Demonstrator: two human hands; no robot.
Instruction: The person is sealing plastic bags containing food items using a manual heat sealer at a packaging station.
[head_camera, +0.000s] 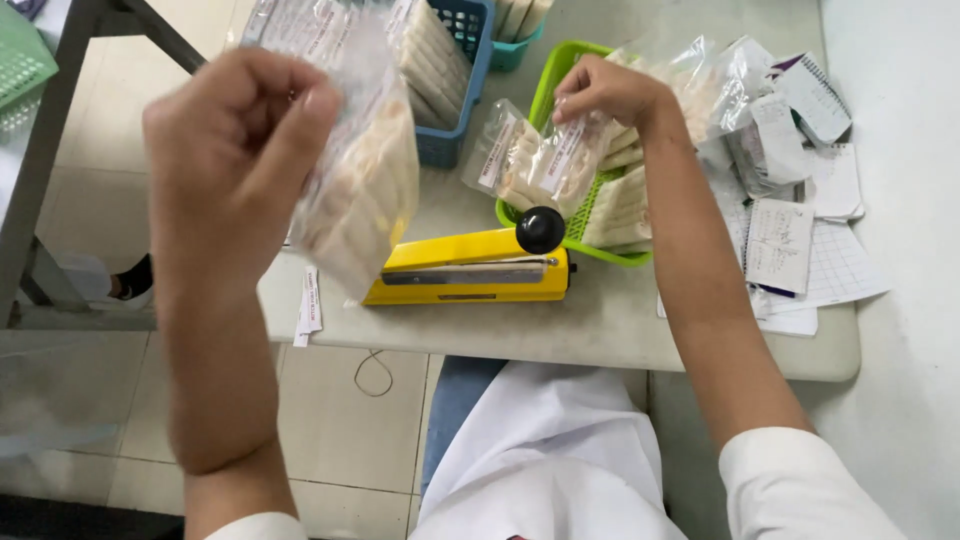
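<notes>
My left hand (235, 150) is raised close to the camera, pinching the top of a clear plastic bag of pale sandwich slices (365, 185) that hangs over the table's left edge. My right hand (605, 92) grips another clear bag of sandwiches (535, 160) by its top, above the green basket (552, 85). A yellow heat sealer with a black knob (470, 268) lies on the table between and below both hands.
A blue basket (470, 40) holds packed sandwiches at the back. Loose papers and notepads (800, 240) lie on the right with empty clear bags (720, 75). A small label strip (310, 305) hangs at the grey table's (600, 335) front edge. Tiled floor shows on the left.
</notes>
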